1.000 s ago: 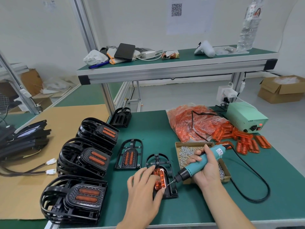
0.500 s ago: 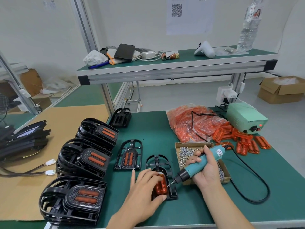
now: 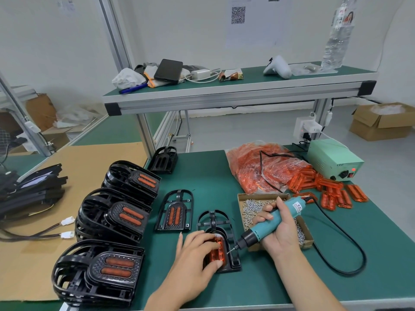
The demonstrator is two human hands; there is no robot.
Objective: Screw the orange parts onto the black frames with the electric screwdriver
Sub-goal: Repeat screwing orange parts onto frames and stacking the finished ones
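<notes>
Honestly risky: left hand pressing flat on orange part, right hand gripping electric screwdriver; angled bit could slip off, strip screw.

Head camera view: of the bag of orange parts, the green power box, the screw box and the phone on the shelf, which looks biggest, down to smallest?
1. Bag of orange parts
2. Screw box and green power box: look alike, unranked
3. Phone, though it lies farther away, so unsure

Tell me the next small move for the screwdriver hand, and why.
Probably ease the electric screwdriver tip down into the frame's screw hole: its bit hovers at the orange part's right edge while the left hand presses that part onto the black frame.
</notes>
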